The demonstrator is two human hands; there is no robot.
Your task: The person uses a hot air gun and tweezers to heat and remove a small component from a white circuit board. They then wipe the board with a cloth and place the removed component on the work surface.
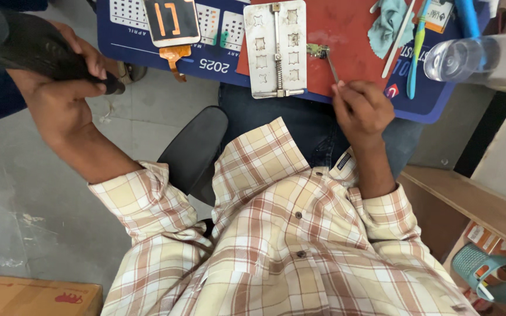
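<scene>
My left hand (60, 88) is raised at the upper left, off the table's edge, and grips the black handle of a bulky tool (27, 44). My right hand (361, 108) rests at the near edge of the table and holds thin metal tweezers (332, 69). Their tips touch a small greenish circuit part (317, 51) lying on the red mat (346, 29). Just left of that part lies a silver metal holding plate (276, 50) with square cut-outs and a central rail.
A blue printed mat (206, 61) covers the table. On it lie a phone display with an orange flex cable (171, 23), a teal cloth (387, 23), a toothbrush (416, 50) and a clear bottle (475, 55). Cardboard box (30, 295), black chair seat (194, 152), teal basket (490, 272) below.
</scene>
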